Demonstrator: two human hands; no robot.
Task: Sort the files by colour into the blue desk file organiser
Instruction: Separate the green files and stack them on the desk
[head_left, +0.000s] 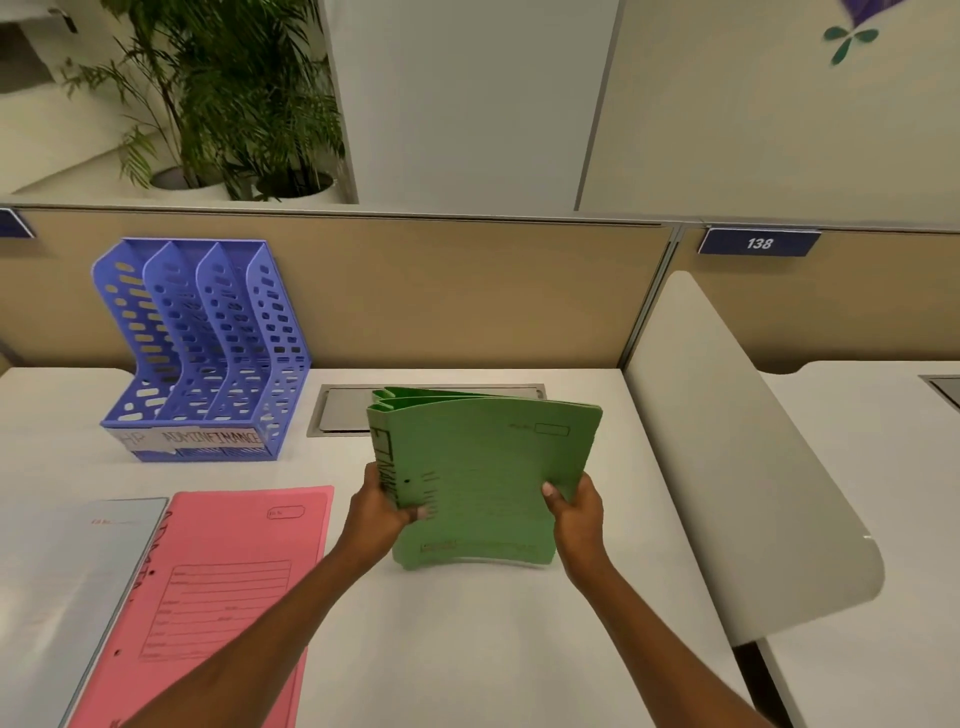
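The left hand (382, 512) gripped the green files (483, 483) at the spine edge, thumb across the front cover and fingers curled behind. The right hand (574, 512) pinched the opposite edge the same way. Between them the stack stood nearly upright over the white desk (467, 649). Three green spines showed fanned at its top, and whether its lower edge touched the desk could not be told.

To the left, one pink file (228, 587) lay flat. Just beside it, further left, lay one pale blue file (62, 597), their long edges touching or overlapping.

Further back on the left stood the blue desk file organiser (202, 338), against the tan partition (467, 291). It had four perforated walls making three slots, with handwritten labels on its front strip. All the files were outside it.

One grey cable hatch (431, 410) sat in the desk behind the green stack. One plate reading 138 (759, 243) hung on the partition. Two white plant pots (296, 184) stood beyond.
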